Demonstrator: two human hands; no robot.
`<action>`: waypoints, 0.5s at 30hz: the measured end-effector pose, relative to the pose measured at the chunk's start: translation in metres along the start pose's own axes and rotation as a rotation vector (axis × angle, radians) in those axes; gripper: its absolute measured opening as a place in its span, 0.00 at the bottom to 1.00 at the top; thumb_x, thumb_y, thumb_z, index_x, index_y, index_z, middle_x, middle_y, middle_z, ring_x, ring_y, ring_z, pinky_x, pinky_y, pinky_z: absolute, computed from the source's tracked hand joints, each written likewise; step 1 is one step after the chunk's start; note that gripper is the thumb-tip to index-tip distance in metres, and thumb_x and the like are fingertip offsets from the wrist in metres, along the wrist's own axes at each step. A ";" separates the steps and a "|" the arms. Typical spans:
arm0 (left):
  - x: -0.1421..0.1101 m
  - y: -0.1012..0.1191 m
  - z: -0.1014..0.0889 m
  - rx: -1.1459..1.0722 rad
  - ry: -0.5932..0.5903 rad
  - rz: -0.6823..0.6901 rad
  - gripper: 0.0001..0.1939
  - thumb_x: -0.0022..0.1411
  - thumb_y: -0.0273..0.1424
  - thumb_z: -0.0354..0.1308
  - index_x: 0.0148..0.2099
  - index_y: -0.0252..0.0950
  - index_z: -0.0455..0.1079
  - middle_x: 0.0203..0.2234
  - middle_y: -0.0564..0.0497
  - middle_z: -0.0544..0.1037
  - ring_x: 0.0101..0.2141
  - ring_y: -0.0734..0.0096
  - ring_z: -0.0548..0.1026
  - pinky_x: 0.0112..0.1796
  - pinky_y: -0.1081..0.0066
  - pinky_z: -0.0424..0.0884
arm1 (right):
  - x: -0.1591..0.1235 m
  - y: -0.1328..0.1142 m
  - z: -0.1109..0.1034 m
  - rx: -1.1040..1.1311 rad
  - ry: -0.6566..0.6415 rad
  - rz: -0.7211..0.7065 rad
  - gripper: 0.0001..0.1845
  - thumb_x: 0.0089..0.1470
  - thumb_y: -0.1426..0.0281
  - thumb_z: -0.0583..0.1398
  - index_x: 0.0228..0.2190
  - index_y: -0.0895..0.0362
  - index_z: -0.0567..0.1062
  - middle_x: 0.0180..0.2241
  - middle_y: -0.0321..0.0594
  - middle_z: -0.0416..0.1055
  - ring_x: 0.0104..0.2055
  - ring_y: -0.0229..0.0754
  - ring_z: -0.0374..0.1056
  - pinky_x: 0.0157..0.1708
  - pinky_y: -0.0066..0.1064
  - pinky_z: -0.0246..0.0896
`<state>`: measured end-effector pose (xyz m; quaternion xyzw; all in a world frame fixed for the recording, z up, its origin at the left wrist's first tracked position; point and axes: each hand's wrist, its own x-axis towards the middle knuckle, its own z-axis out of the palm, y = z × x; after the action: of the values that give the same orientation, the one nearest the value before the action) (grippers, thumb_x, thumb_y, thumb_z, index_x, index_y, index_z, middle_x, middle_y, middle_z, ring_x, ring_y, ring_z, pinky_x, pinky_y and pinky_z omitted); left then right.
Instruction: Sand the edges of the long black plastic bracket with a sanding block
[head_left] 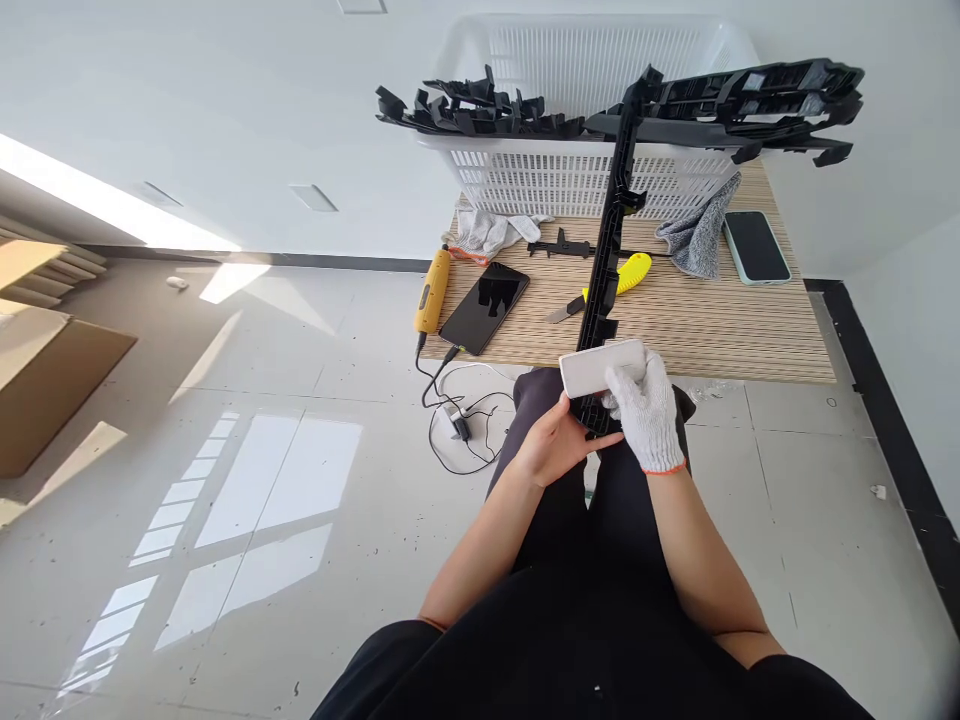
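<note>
A long black plastic rail (609,250) runs from my lap up across the striped table (750,340) to the white basket (585,180). My bare left hand (555,440) is closed around the rail's near end from the left. My right hand (645,410), in a white knit glove, grips a white rectangular block (592,368) and presses it on the rail's near end.
On the table lie a yellow tool (433,292), a black phone (484,306), a yellow utility knife (628,275), a grey cloth (699,238), a second phone (756,247), a small black part (559,245) and spare gloves (491,232). More black rails (750,100) rest across the basket. Cables (461,420) trail on the floor.
</note>
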<state>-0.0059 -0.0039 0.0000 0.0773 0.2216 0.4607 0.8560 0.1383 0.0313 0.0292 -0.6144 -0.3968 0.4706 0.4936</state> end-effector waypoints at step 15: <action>0.002 -0.007 0.002 0.129 0.026 0.094 0.22 0.63 0.41 0.71 0.56 0.40 0.78 0.54 0.43 0.81 0.56 0.54 0.77 0.56 0.55 0.76 | 0.018 -0.007 0.007 -0.050 -0.046 -0.056 0.23 0.57 0.47 0.65 0.27 0.53 0.74 0.25 0.37 0.72 0.26 0.38 0.66 0.21 0.29 0.62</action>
<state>0.0015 -0.0057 -0.0008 0.1366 0.2581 0.4859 0.8238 0.1354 0.0516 0.0322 -0.6042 -0.4367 0.4604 0.4820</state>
